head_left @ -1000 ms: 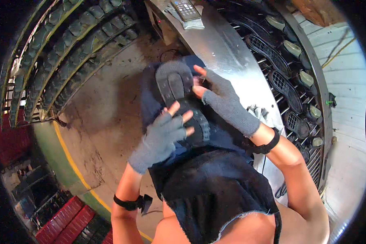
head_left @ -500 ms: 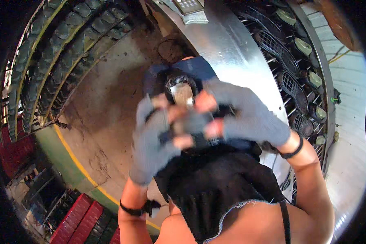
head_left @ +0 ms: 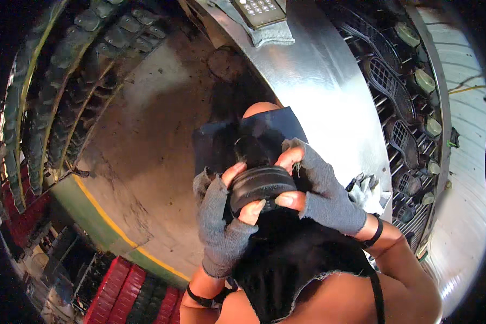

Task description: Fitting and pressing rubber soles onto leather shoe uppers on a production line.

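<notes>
Metal bench (head_left: 318,65) gleams at one o'clock, bearing a phone (head_left: 259,12) on grey cloth (head_left: 275,35); at two, a rack (head_left: 443,110) holds black soles (head_left: 389,81). At dial-centre, I see left hand (head_left: 221,216) and right hand (head_left: 324,191), fingers (head_left: 251,211) closed round a black shoe (head_left: 264,186).

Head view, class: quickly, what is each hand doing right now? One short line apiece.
Left hand: closed, holding the black shoe by its left side.
Right hand: closed, holding the same shoe by its right side.
</notes>
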A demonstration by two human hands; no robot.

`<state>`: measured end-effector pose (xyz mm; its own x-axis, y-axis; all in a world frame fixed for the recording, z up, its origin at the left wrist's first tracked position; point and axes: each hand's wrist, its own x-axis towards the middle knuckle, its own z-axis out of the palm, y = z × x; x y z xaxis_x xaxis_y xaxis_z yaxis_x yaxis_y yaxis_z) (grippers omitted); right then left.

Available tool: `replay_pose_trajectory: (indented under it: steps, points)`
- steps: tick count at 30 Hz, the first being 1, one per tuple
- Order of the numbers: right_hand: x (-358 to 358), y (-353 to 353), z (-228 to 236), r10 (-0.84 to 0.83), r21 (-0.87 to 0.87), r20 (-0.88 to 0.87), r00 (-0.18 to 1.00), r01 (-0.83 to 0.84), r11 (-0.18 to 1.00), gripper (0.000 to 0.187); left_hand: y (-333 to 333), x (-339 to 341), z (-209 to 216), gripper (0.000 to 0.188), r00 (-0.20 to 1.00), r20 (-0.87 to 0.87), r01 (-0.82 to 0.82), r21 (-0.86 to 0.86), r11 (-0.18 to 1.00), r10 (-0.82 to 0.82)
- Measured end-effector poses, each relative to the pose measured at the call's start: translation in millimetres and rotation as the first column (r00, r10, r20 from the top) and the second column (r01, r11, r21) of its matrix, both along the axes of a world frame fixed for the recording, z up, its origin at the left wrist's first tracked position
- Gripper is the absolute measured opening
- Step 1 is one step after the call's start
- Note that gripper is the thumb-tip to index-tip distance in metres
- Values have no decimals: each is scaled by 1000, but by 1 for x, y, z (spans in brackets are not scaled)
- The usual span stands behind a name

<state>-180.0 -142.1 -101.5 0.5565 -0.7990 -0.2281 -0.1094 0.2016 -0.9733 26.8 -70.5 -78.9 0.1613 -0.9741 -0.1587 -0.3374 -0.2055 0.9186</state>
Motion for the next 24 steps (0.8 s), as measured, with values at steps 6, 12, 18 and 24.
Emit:
replay_pose_trajectory:
  steps: [6, 12, 18, 24]
  points:
    - [8, -32, -20, 74, -63, 103, 992, -68, 996, 44, -24, 12, -11, 52, 1000, 14, 20, 26, 999, -20]
    - [13, -51, -31, 33, 70, 119, 992, -42, 997, 46, -42, 27, -22, 62, 960, -275, 68, 80, 994, -43]
    - [30, -50, -15, 54, -259, -78, 996, -72, 963, 66, -50, 43, -26, 74, 951, -245, 196, 6, 981, -189]
    - [-4, -10, 47, 230, -350, -4, 973, -217, 912, 78, 13, 12, -10, 134, 692, -700, 95, -151, 984, -174]
